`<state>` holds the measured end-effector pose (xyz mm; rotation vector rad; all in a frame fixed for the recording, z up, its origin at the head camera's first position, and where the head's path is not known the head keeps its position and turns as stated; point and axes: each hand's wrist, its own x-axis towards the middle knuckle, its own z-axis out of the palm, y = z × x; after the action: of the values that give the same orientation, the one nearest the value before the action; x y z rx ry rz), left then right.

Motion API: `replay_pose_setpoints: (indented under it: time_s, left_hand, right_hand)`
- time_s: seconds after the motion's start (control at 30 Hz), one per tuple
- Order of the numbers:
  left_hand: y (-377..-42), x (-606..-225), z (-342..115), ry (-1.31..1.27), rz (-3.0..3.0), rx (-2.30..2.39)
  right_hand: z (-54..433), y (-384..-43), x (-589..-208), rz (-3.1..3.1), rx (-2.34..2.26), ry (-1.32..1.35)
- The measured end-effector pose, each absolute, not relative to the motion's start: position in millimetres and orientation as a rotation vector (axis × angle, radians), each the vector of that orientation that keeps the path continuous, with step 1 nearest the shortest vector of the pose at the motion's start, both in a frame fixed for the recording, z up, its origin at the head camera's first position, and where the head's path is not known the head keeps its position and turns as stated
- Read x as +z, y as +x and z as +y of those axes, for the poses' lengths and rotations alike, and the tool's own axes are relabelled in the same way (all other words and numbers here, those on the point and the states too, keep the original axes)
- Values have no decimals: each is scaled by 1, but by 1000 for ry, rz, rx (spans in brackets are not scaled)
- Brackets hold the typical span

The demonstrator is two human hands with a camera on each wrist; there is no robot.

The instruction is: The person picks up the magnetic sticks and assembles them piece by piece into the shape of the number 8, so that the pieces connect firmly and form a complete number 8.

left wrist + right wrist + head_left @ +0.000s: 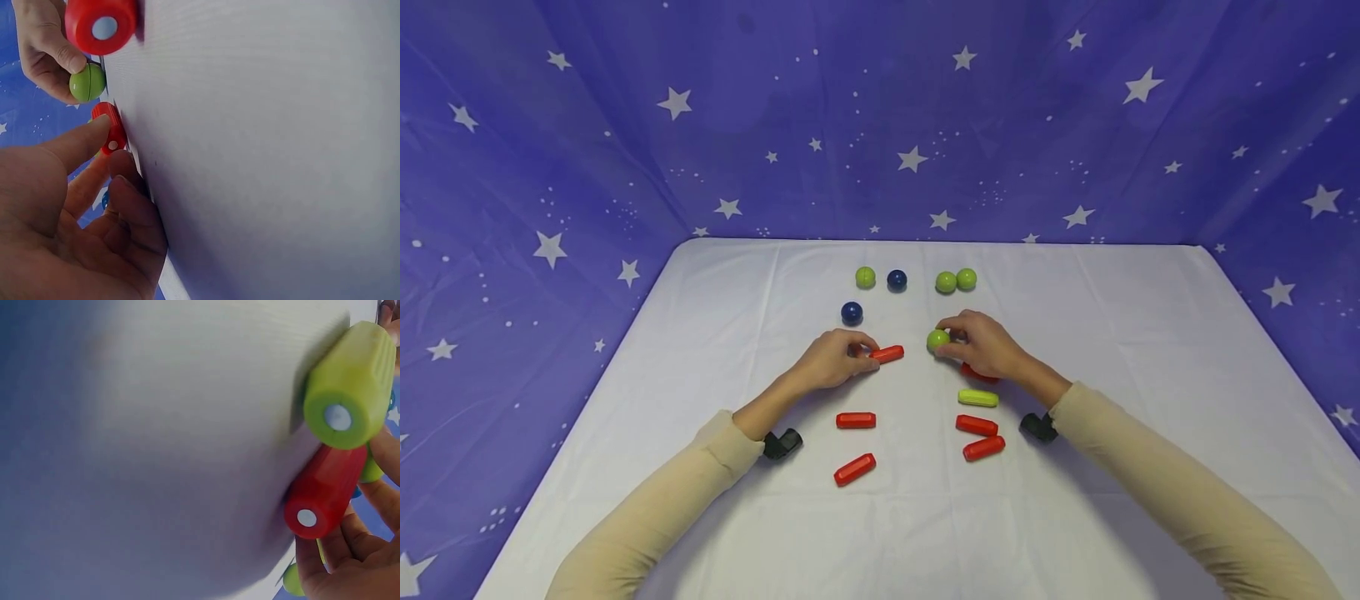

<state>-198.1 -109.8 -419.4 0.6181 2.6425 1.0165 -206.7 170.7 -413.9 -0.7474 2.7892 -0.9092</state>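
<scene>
My left hand [837, 360] pinches a red plastic rod [889, 354] near its left end, between thumb and fingers. In the left wrist view that rod [111, 130] shows a pale round disc in its end. To the right, my right hand [988, 343] holds a green ball [937, 340] between thumb and fingertips, a short gap from the rod's free end. Partly hidden under the right hand lies another red rod [979, 373]. A yellow-green rod [977, 398] is just below it, large in the right wrist view.
Behind the hands sit a blue ball [852, 313], another blue ball [897, 280], a lone green ball [865, 277] and two green balls [957, 280] side by side. Nearer are two red rods [856, 420] on the left and two [983, 448] on the right, on a white-covered table [910, 533].
</scene>
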Motion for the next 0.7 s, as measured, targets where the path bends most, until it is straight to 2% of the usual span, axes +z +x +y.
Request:
replay_pose_setpoints:
  time_s: [0.7]
  left_hand:
    - [-210, -417, -96, 592, 2578, 1212]
  right_hand:
    - [174, -207, -415, 2782, -935, -737]
